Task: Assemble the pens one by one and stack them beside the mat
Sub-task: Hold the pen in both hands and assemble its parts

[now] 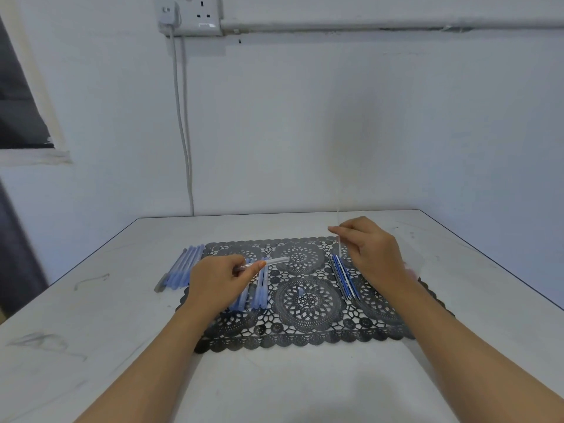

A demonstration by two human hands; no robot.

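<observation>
Pen barrel (277, 260) pinched in left hand (219, 279), right hand (372, 248) pinching refill (339, 244) above mat (305, 338)

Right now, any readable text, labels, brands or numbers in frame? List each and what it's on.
No readable text in the head view.
White wall socket: pale patch on its face, too blurred to read.
Grey plug adaptor: small dark mark, too small to read.
Clear pen barrel in the left hand: no print discernible.
Thin white refill in the right hand: blurred, no print discernible.
</observation>
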